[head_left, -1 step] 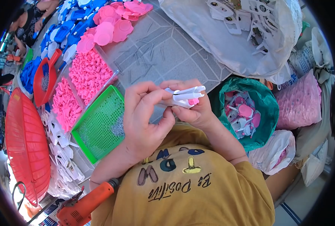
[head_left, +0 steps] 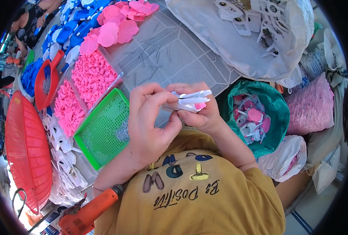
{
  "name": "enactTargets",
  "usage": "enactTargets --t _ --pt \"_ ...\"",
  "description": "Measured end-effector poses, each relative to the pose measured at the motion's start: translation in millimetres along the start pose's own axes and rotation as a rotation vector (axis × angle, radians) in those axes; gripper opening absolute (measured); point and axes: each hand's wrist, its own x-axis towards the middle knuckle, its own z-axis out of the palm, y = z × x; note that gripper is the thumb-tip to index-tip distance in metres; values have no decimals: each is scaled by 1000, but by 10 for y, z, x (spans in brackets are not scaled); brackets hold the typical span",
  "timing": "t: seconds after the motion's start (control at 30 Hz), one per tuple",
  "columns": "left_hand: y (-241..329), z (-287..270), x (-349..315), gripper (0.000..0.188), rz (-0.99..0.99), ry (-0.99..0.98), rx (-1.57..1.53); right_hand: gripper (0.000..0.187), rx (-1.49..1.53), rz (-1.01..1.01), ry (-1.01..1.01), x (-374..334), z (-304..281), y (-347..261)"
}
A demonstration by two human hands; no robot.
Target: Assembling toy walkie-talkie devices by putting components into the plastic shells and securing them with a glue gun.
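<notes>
Above my lap I hold a white plastic part (head_left: 192, 100) with two long prongs pointing right. A small pink piece (head_left: 199, 105) shows at its lower edge. My left hand (head_left: 150, 119) pinches the part's left end, its fingers closed around it. My right hand (head_left: 205, 115) grips it from the right, thumb underneath and fingers behind. Those fingers hide much of the part. Left of my left hand lies a green perforated tray (head_left: 99, 129) with small metal bits (head_left: 123, 132) in it.
Small pink pieces (head_left: 93, 76) fill a clear divided box. Pink discs (head_left: 113, 31) and blue-white parts (head_left: 70, 31) lie behind it. A green bag (head_left: 277, 105) of pink-white assemblies stands right. An orange power tool (head_left: 85, 213) lies lower left. Thin metal pins (head_left: 144, 58) are scattered on the grey surface.
The white part has turned slightly between my fingers, and its prongs look closer together. My hands have hardly moved.
</notes>
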Motion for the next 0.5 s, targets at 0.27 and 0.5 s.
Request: enactTargets --t 0.27,0.5 --pt "-98 35 5 37 -153 -72 -166 40 18 109 54 -57 46 49" --pt "-118 27 32 34 -224 -112 -202 38 -54 203 -17 -48 -44 10"
